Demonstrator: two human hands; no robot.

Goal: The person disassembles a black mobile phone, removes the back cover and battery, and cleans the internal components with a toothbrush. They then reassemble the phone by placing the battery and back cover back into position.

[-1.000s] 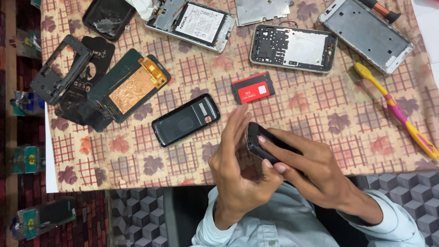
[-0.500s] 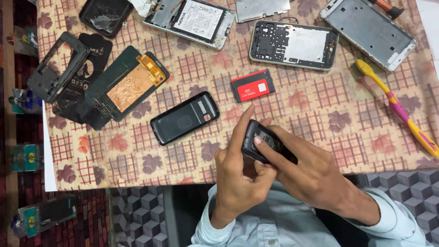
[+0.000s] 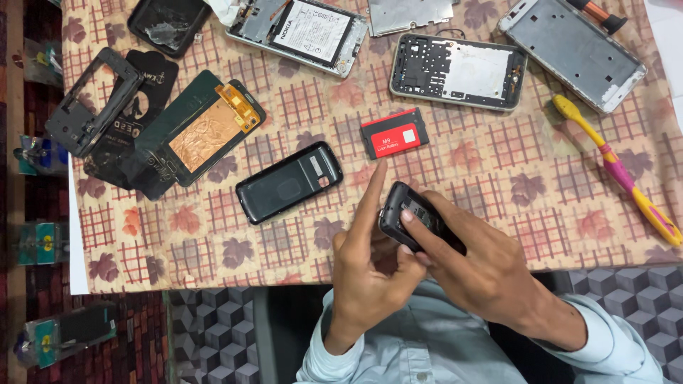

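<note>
Over the last second the small black phone body (image 3: 420, 220) has come up and a little towards the middle of the table, still held over the near edge, and it now sits more plainly in both hands. The right hand (image 3: 480, 274) keeps its grip closed over the phone from the right and above, fingers lying across its open back so that much of the piece is hidden. The left hand (image 3: 370, 267) supports it from beneath and from the left, thumb pressed against the near side, so that grip is also closed on the phone, except for the index finger (image 3: 371, 199), which has straightened and now points up the table at the red battery (image 3: 395, 133) lying just beyond the fingertip, not touching it. A second ago that finger was more bent and closer to the phone. Nothing on the table has shifted: the black back cover (image 3: 288, 183) lies to the left of the hands, the green-backed panel with copper foil (image 3: 199, 131) further left, the opened phone frames along the far edge, and the yellow-and-pink toothbrush (image 3: 615, 167) near the right edge. As I read it, the handling has turned from the phone body alone towards the battery.
</note>
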